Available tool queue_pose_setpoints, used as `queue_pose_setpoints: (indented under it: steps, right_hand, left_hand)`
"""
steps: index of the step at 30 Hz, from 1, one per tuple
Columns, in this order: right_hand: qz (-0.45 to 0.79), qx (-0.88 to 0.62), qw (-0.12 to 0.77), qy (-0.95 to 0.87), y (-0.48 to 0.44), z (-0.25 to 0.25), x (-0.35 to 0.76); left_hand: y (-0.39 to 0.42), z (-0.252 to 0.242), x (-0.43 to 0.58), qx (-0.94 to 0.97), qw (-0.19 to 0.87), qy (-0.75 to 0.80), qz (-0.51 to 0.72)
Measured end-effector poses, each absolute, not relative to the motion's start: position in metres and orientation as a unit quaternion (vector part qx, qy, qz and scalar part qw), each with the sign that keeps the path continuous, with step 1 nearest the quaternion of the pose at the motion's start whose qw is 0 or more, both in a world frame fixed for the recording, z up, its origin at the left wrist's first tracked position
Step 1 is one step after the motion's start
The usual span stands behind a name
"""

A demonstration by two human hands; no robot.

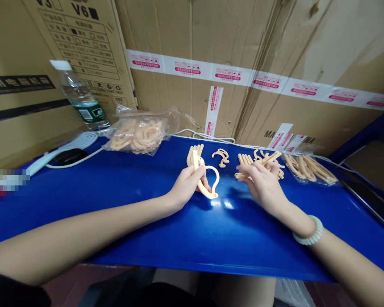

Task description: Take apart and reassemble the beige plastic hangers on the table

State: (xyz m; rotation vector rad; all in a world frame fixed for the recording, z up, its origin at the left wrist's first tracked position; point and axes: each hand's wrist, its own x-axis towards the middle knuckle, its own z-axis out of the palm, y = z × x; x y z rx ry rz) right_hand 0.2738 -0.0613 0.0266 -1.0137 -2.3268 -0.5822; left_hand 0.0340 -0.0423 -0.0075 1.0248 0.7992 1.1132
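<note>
My left hand [188, 184] is closed around a beige plastic hook-shaped piece [209, 183], its loop hanging out to the right over the blue table [121, 200]. My right hand [264, 183] pinches a straight beige plastic strip [269, 158] above a small pile of similar strips [245, 160]. Between the hands' far side lie a loose curved piece [221, 157] and a few upright strips [195, 151]. A pale bead bracelet [310, 232] circles my right wrist.
A clear bag of curved beige parts [137, 134] lies at the back left, another bag of strips [310, 168] at the back right. A water bottle [81, 100], a white power strip [60, 151] with cable and a black object stand left. Cardboard boxes [217, 55] wall the back.
</note>
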Motion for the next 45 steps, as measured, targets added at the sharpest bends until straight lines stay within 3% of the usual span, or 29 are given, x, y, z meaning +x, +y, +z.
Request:
queue_pose_setpoints:
  steps: [9,22,29,35,39,45]
  right_hand:
    - [-0.082,-0.380,0.227,-0.893,-0.037,0.014,0.290]
    - [-0.079,-0.403,0.192,-0.891,-0.036,0.011,0.291]
    - [-0.077,-0.362,0.259,-0.892,-0.053,0.020,0.274]
    - [-0.073,-0.309,0.257,-0.913,-0.080,0.030,0.251]
    - [0.051,-0.318,0.282,-0.904,-0.084,0.032,0.247]
    - [0.367,-0.322,0.361,-0.795,-0.079,0.031,0.253]
  left_hand:
    - [-0.042,-0.012,0.034,0.479,0.653,0.339,0.479]
    - [-0.043,-0.007,0.033,0.470,0.670,0.329,0.472]
    - [-0.043,-0.006,0.033,0.487,0.678,0.312,0.453]
    - [-0.054,-0.006,0.032,0.630,0.538,0.330,0.453]
    - [-0.058,-0.002,0.031,0.678,0.467,0.324,0.466]
    - [-0.059,0.002,0.027,0.744,0.366,0.320,0.459]
